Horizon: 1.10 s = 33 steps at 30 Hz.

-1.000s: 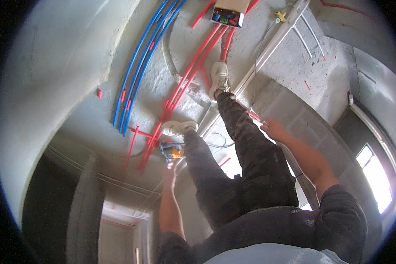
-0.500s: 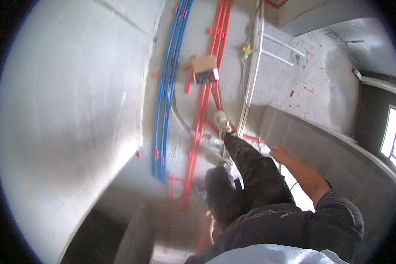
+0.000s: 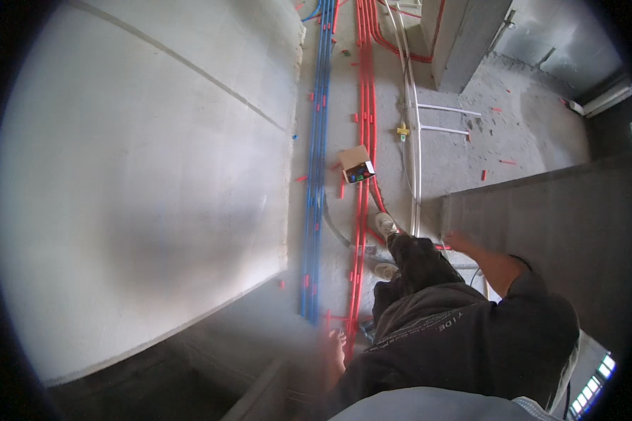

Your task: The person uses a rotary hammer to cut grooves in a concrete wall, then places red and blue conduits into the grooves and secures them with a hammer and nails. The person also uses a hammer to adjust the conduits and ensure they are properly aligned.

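My left hand (image 3: 337,345) hangs low beside my body, over the red pipes (image 3: 361,231) on the floor. Its fingers are loosely bent and apart, and I see nothing in them. At my right side, my right hand (image 3: 461,243) is held out near the low grey wall (image 3: 534,203); its fingers are slack, with nothing visible in them. Whether it touches the wall I cannot tell. An open cardboard box (image 3: 354,157) with small blue, green and dark pieces inside sits on the red pipes, ahead of my shoes (image 3: 385,223).
Blue pipes (image 3: 317,140) run along the floor at the left, beside a pale wall (image 3: 189,175). White pipes (image 3: 416,161) with side branches lie to the right, near a yellow fitting (image 3: 403,132). Short red pipe offcuts (image 3: 484,175) are scattered about. A concrete pillar (image 3: 463,49) stands at the far right.
My view has swung, so the box and pipes appear lower and further right. My legs have shifted within the view. Both hands still hang at my sides, holding nothing visible.
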Each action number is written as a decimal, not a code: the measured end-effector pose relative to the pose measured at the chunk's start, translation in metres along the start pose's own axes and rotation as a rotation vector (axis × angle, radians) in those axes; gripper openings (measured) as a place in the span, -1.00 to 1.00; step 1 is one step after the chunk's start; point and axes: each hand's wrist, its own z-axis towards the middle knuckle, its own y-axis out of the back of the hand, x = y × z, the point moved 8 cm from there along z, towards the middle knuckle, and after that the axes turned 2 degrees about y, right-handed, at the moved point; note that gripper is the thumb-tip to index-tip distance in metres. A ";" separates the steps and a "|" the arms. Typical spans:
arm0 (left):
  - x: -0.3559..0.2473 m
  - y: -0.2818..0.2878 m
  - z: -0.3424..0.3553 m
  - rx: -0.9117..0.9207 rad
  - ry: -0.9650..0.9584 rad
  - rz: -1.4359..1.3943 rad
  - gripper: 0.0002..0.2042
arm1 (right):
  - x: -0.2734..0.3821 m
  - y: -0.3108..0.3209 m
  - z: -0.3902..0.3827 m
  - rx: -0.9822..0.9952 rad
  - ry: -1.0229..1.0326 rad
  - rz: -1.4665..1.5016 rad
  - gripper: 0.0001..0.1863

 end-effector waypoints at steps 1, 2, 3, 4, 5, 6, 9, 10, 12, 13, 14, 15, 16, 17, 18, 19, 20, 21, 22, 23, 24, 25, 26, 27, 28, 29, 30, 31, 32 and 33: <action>-0.019 -0.004 -0.008 -0.175 -0.121 0.178 -0.64 | -0.001 0.010 -0.002 -0.032 0.020 -0.052 -0.71; -0.034 -0.017 -0.018 -0.143 -0.156 0.201 -0.63 | -0.001 0.021 -0.004 -0.065 0.038 -0.105 -0.71; -0.046 -0.021 -0.031 -0.125 -0.194 0.220 -0.61 | -0.010 0.021 -0.003 -0.021 -0.169 0.113 -0.71; -0.051 -0.013 -0.039 -0.116 -0.235 0.227 -0.60 | -0.013 0.025 0.003 -0.016 -0.369 0.312 -0.70; -0.051 -0.018 -0.037 -0.098 -0.250 0.243 -0.59 | -0.022 0.037 0.001 -0.034 -0.328 0.265 -0.70; -0.054 -0.021 -0.036 -0.082 -0.264 0.262 -0.58 | -0.032 0.046 0.000 -0.048 -0.337 0.245 -0.70; -0.030 -0.019 -0.029 -0.149 0.010 -0.002 -0.68 | -0.035 0.075 0.008 -0.039 -0.375 0.198 -0.69; -0.026 -0.022 -0.027 -0.141 0.050 -0.033 -0.70 | -0.038 0.081 0.009 -0.020 -0.374 0.154 -0.69; -0.028 -0.016 -0.035 -0.137 0.073 -0.072 -0.75 | -0.039 0.091 0.023 0.016 -0.409 0.184 -0.70; -0.026 -0.016 -0.035 -0.122 0.079 -0.093 -0.77 | -0.041 0.100 0.030 0.032 -0.444 0.210 -0.71; -0.021 -0.020 -0.034 -0.096 0.084 -0.128 -0.79 | -0.045 0.111 0.040 0.037 -0.476 0.241 -0.71; -0.020 -0.020 -0.033 -0.064 0.070 -0.168 -0.81 | -0.050 0.121 0.052 0.036 -0.496 0.271 -0.72; -0.025 -0.022 -0.033 -0.019 0.035 -0.195 -0.82 | -0.054 0.128 0.066 0.032 -0.515 0.298 -0.72; -0.038 -0.036 -0.030 0.018 0.008 -0.213 -0.84 | -0.067 0.141 0.074 0.019 -0.549 0.310 -0.72; -0.046 -0.054 -0.025 0.032 0.000 -0.213 -0.85 | -0.082 0.152 0.082 0.079 -0.567 0.333 -0.73; -0.058 -0.076 -0.040 -0.193 0.030 -0.182 -0.88 | -0.086 0.164 0.107 0.225 -0.595 0.389 -0.74; -0.098 -0.142 -0.056 -0.361 0.092 -0.135 -0.90 | -0.104 0.183 0.097 0.350 -0.696 0.434 -0.75; -0.117 -0.164 -0.070 -0.372 0.078 -0.119 -0.90 | -0.093 0.205 0.105 0.299 -0.715 0.544 -0.74; -0.127 -0.180 -0.075 -0.375 0.044 -0.101 -0.90 | -0.088 0.228 0.124 0.227 -0.726 0.658 -0.74; -0.127 -0.199 -0.072 -0.360 0.034 -0.074 -0.88 | -0.097 0.256 0.139 0.135 -0.747 0.766 -0.72; -0.127 -0.217 -0.071 -0.343 0.022 -0.043 -0.77 | -0.110 0.270 0.155 0.174 -0.732 0.752 -0.70; -0.128 -0.244 -0.067 -0.326 0.059 -0.031 -0.83 | -0.127 0.290 0.172 0.189 -0.724 0.737 -0.68; -0.129 -0.264 -0.062 -0.308 0.091 -0.009 -0.88 | -0.136 0.313 0.189 0.198 -0.719 0.731 -0.65; -0.130 -0.282 -0.061 -0.324 0.107 0.055 -0.84 | -0.144 0.336 0.204 0.141 -0.716 0.676 -0.69; -0.123 -0.295 -0.059 -0.336 0.119 0.123 -0.80 | -0.145 0.354 0.223 0.111 -0.701 0.689 -0.70; -0.111 -0.304 -0.051 -0.300 0.126 0.067 -0.78 | -0.149 0.369 0.243 0.073 -0.682 0.707 -0.72; -0.105 -0.314 -0.036 -0.258 0.127 0.014 -0.75 | -0.158 0.384 0.259 0.026 -0.661 0.723 -0.73; -0.108 -0.334 -0.014 -0.219 0.180 0.006 -0.93 | -0.179 0.405 0.269 -0.078 -0.558 0.535 -0.73; -0.118 -0.351 0.004 -0.177 0.173 0.023 -0.93 | -0.195 0.424 0.277 -0.166 -0.455 0.341 -0.72; -0.128 -0.347 -0.001 -0.199 0.172 0.039 -0.94 | -0.161 0.432 0.286 -0.144 -0.433 0.368 -0.69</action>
